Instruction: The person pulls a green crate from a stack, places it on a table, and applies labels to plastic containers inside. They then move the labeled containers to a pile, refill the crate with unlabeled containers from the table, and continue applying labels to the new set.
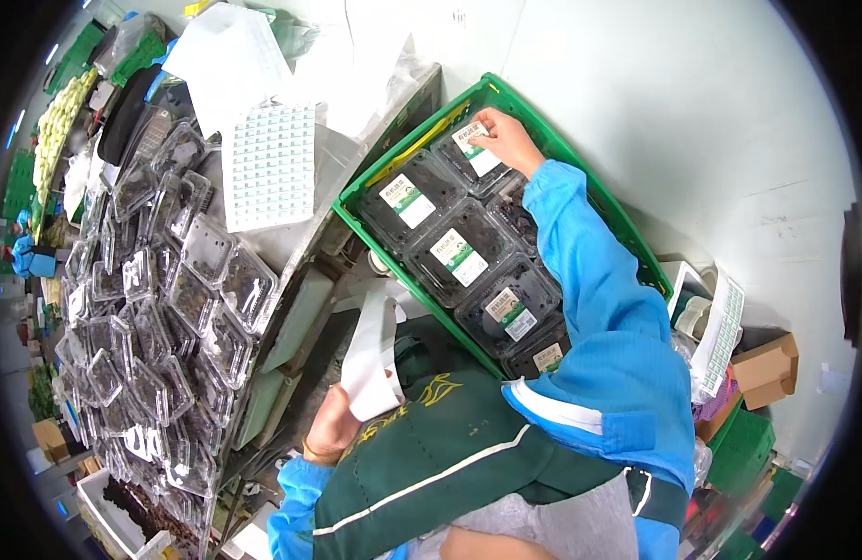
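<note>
My right hand (507, 142) reaches into the green crate (602, 196), fingers bent together on the edge of a white-and-green label (476, 149). That label lies on the lid of a clear plastic box in the crate's far corner. Nearby boxes with dark contents carry similar labels, such as one on a middle box (459, 258). A box (517, 217) beside my right sleeve has part of its lid hidden by the arm. Low in front of my body, my left hand (333, 422) grips a white strip of label backing (373, 355) that curls upward.
Left of the crate, a metal table (330, 177) holds a sheet of small printed stickers (270, 168) and white papers. Many clear boxes (151, 345) are piled along its left side. A cardboard box (765, 370) and a green bin (741, 453) stand at right, near the white wall.
</note>
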Available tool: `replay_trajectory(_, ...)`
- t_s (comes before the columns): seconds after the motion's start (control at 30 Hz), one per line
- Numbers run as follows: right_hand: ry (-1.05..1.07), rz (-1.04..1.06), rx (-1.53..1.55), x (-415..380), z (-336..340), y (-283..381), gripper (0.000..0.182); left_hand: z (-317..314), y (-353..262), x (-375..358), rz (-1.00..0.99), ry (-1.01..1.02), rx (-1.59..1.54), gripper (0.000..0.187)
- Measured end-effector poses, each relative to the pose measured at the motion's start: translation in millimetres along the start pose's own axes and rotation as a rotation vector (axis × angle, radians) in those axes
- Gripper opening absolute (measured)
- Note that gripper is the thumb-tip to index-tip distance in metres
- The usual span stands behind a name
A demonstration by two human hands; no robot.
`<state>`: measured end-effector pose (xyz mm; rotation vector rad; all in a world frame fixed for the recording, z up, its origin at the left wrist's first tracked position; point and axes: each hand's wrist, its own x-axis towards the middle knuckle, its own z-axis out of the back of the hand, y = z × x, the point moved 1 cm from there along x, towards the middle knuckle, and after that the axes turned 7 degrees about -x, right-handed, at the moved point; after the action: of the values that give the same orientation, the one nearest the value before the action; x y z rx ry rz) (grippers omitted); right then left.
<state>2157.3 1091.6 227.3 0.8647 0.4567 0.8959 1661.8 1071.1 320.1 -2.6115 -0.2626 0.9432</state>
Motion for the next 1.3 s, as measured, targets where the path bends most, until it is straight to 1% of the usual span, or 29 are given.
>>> replay_trajectory(0.03, 0.054, -0.019, -0.124, 6.6, 0.2, -1.9, 0.039, -2.9, -7.2, 0.4, -0.025, 0.078, 0.248, 0.058)
replay_trajectory(0.07, 0.059, -0.017, -0.123, 8.7, 0.0, -4.3, 0.039, -5.6, -13.9, 0.6, -0.05, 0.156, 0.495, 0.05)
replay_trajectory(0.1, 0.03, 0.046, -0.309, 9.4, 0.4, -6.6, 0.04, -4.4, -14.2, 1.7, -0.05, 0.152, 0.494, 0.05)
replay_trajectory(0.13, -0.001, 0.109, -0.496, 7.9, 1.3, -1.7, 0.042, -0.9, -13.2, 4.2, -0.018, 0.066, 0.606, 0.041)
replay_trajectory(0.17, -0.002, 0.015, -0.52, 4.9, 3.6, 0.9, 0.046, 3.2, -11.8, 7.0, 0.018, -0.02, 0.717, 0.032)
replay_trajectory(0.2, -0.001, 0.01, -0.521, 0.3, 3.7, 4.2, 0.046, 8.0, -9.2, 10.5, 0.023, -0.018, 0.715, 0.032)
replay_trajectory(0.27, -0.255, 0.073, -0.496, -9.5, 1.9, 13.0, 0.045, 20.9, -4.7, 19.3, -0.099, -0.222, 0.769, 0.029)
replay_trajectory(0.3, -0.245, 0.131, -0.315, -16.7, -9.6, 14.2, 0.045, 22.6, -2.4, 26.3, -0.19, -0.286, 0.712, 0.027)
replay_trajectory(0.33, -0.134, 0.08, -0.178, -35.3, -22.1, 42.6, 0.038, 22.2, -2.6, 33.2, -0.25, -0.309, 0.642, 0.028)
replay_trajectory(0.37, 0.077, 0.088, 0.093, -57.4, -41.4, 66.2, 0.031, 20.9, -2.7, 41.5, -0.306, -0.336, 0.529, 0.029)
replay_trajectory(0.4, 0.31, 0.112, 0.239, -88.2, -58.5, 91.8, 0.026, 18.5, -3.6, 48.9, -0.36, -0.365, 0.416, 0.029)
replay_trajectory(0.43, 0.581, 0.186, 0.299, -119.7, -80.1, 110.5, 0.029, 12.9, -6.1, 53.7, -0.412, -0.352, 0.352, 0.03)
replay_trajectory(0.47, 0.573, 0.441, 0.391, -149.9, -104.3, 125.0, 0.03, 12.6, -7.1, 57.5, -0.408, -0.347, 0.356, 0.03)
replay_trajectory(0.5, 0.668, 0.452, 0.453, -174.5, -111.7, 145.9, 0.029, 14.2, -7.5, 61.0, -0.405, -0.365, 0.286, 0.029)
replay_trajectory(0.53, 0.761, 0.331, 0.42, -190.7, -124.4, 149.9, 0.028, 16.8, -6.5, 63.6, -0.403, -0.384, 0.214, 0.028)
replay_trajectory(0.57, 0.715, 0.311, 0.32, -202.0, -137.1, 147.6, 0.027, 20.3, -5.3, 64.8, -0.396, -0.384, 0.21, 0.028)
replay_trajectory(0.6, 0.58, 0.366, 0.456, -209.4, -145.3, 144.9, 0.023, 22.1, -4.6, 65.3, -0.389, -0.382, 0.216, 0.028)
replay_trajectory(0.67, 0.526, 0.428, 0.418, -213.1, -144.3, 142.7, 0.019, 23.5, -3.2, 66.9, -0.373, -0.422, 0.206, 0.028)
replay_trajectory(0.7, 0.519, 0.421, 0.418, -216.2, -142.9, 142.2, 0.019, 23.1, -2.7, 67.2, -0.365, -0.418, 0.21, 0.028)
replay_trajectory(0.77, 0.485, 0.34, 0.461, -222.4, -140.0, 142.2, 0.014, 21.4, -2.1, 68.2, -0.328, -0.396, 0.15, 0.028)
replay_trajectory(0.9, 0.457, 0.229, 0.418, -229.3, -136.5, 138.2, 0.01, 13.3, 1.3, 69.0, -0.306, -0.41, 0.15, 0.027)
replay_trajectory(0.97, 0.375, 0.442, 0.326, -231.0, -136.3, 135.1, 0.009, 13.1, 3.5, 69.2, -0.304, -0.381, 0.174, 0.026)
replay_trajectory(1.0, 0.373, 0.44, 0.326, -233.2, -135.2, 133.5, 0.009, 15.0, 5.4, 70.6, -0.302, -0.379, 0.175, 0.026)
replay_trajectory(1.07, 0.38, 0.394, 0.436, -236.9, -129.4, 131.6, 0.009, 21.6, 7.7, 74.9, -0.332, -0.425, 0.162, 0.029)
replay_trajectory(1.13, 0.263, 0.378, 0.573, -237.4, -118.1, 125.9, 0.008, 27.5, -0.6, 74.9, -0.457, -0.49, 0.183, 0.032)
replay_trajectory(1.2, 0.288, 0.191, 0.66, -226.9, -73.7, 111.6, 0.008, 20.4, -12.9, 69.9, -0.598, -0.472, 0.1, 0.034)
replay_trajectory(1.23, 0.364, -0.083, 0.692, -219.8, -47.9, 95.1, 0.009, 6.0, -17.2, 63.2, -0.556, -0.396, 0.055, 0.034)
replay_trajectory(1.27, 0.194, -0.065, 0.613, -208.1, -12.7, 92.2, 0.009, -9.2, -20.9, 54.9, -0.512, -0.321, 0.009, 0.034)
replay_trajectory(1.3, 0.069, -0.034, 0.467, -196.2, 8.5, 71.1, 0.01, -17.5, -21.6, 44.1, -0.413, -0.315, -0.025, 0.035)
